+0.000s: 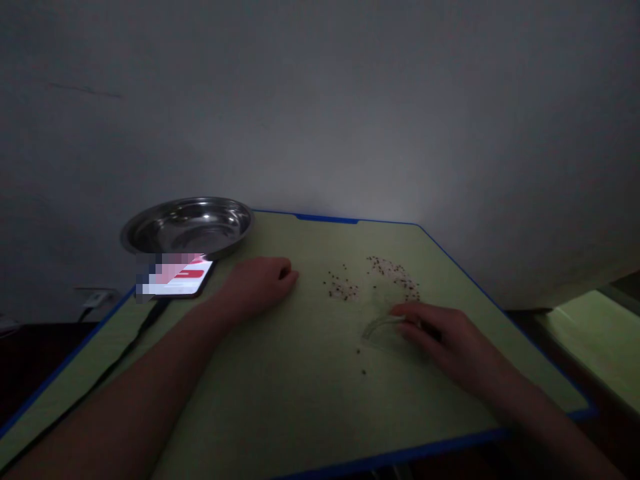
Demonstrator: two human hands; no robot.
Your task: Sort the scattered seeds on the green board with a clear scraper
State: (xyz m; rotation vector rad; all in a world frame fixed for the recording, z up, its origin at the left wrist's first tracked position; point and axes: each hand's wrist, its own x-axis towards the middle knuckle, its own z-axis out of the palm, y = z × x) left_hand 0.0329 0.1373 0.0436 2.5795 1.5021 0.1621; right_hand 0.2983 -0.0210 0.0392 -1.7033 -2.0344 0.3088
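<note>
My left hand (260,283) rests on the green table (280,393) with its fingers curled into a loose fist; nothing shows in it. My right hand (445,337) lies further right, fingers bent over a small clear curved item (381,327) that looks like a glass dish or lid, touching its edge. Several small dark seeds (395,273) lie scattered just beyond the right hand, with a smaller cluster of seeds (343,288) between the two hands.
A steel bowl (187,225) sits at the table's far left corner. A lit phone (175,279) lies in front of it, with a dark cable (125,353) running toward me. A grey wall (320,100) stands behind. The table has a blue rim (450,443).
</note>
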